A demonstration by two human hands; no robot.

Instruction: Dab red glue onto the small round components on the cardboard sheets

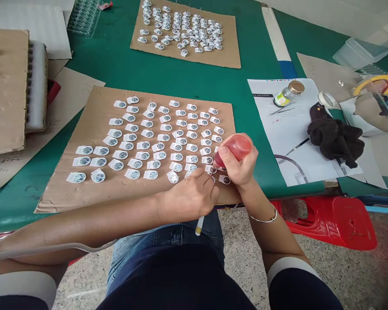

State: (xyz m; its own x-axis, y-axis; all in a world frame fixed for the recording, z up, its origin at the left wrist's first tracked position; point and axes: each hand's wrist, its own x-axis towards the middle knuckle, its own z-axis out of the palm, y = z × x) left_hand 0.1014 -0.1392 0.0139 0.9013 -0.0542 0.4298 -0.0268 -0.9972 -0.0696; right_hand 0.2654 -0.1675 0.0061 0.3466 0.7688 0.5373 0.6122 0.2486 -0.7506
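Observation:
My right hand (245,165) is wrapped round a red, translucent rounded squeeze bulb (236,148), its narrow end pointing down and left. Close beside it, my left hand (194,193) is closed on a thin stick (199,225) with a yellowish end that sticks out below the fist. Both hands are over the right front part of a cardboard sheet (64,193). Rows of small round metallic discs with white paper tabs (133,174) lie on this sheet. What is between my fingertips is too small to make out.
Another cardboard sheet (229,43) with similar discs lies farther back on the green table (181,82). At right are a printed paper (265,116), a small glass jar (289,93), tweezers, black cloth (336,135) and tape. Stacked cardboard (6,90) stands left; a red stool (352,221) is below.

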